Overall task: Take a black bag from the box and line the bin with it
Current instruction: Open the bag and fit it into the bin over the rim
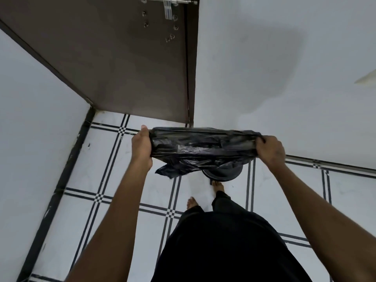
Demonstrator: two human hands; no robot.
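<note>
Black, thin plastic is stretched between both hands: the black bag (pixel 200 148) is held in the air, directly above the bin (pixel 222 173), which it mostly hides. Only a dark round part of the bin shows below the bag's lower edge, just in front of the person's feet, on the tiled floor (pixel 146 182). The left hand (pixel 142 146) is closed on the bag's left end, and the right hand (pixel 269 150) is closed on its right end, so the bag is pulled into a wide, flat band.

The bag looks still partly folded and creased, shiny, with one loose corner that hangs down toward the floor at the left of the bin. I cannot see an open mouth.

In my judgement the taking step is done and the unfolding step is in hand. The next move needs to find the mouth, to open it wide, and to lower the bag into the bin with its rim turned over the bin's edge. The box is not in view.
</note>
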